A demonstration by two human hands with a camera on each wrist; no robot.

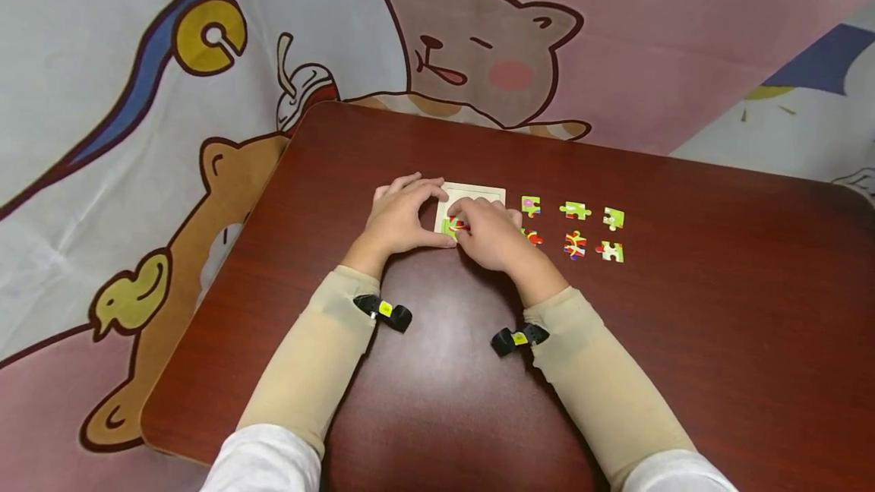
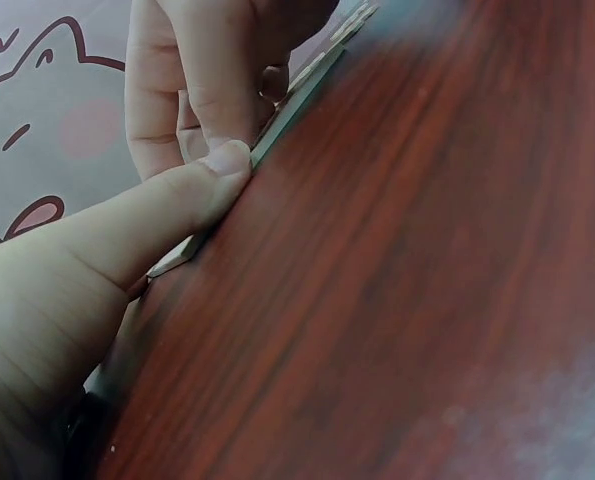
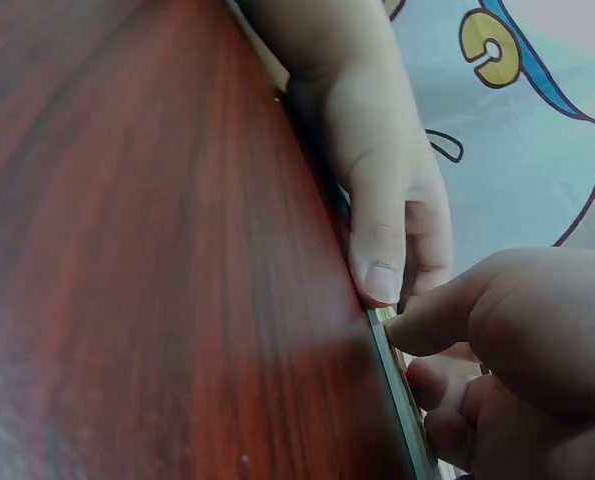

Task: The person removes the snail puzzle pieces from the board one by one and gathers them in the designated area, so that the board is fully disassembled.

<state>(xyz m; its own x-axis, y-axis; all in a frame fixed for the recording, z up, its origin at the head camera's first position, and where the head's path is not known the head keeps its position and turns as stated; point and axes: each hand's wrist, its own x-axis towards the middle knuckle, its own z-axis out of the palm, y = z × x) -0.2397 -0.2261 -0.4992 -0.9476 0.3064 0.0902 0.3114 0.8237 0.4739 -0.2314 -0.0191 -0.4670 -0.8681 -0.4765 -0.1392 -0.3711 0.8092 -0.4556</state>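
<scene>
A pale wooden puzzle tray (image 1: 478, 190) lies flat on the table, with a green and red puzzle piece (image 1: 447, 228) in its near left corner. My left hand (image 1: 403, 219) grips the tray from the left, thumb at its near edge and fingers round its far left side. In the left wrist view the left thumb (image 2: 192, 190) presses against the tray's rim. My right hand (image 1: 492, 232) reaches over the tray with curled fingers, its thumb and index finger at a red piece (image 1: 456, 224). That hand covers much of the tray's inside. The right wrist view shows both thumbs close together at the rim.
Right of the tray, loose jigsaw pieces lie in two rows, among them a green and pink one (image 1: 530, 206), a green one (image 1: 576, 210) and a red one (image 1: 575, 245). The dark red table (image 1: 718, 310) meets a cartoon-printed cloth (image 1: 478, 36) behind.
</scene>
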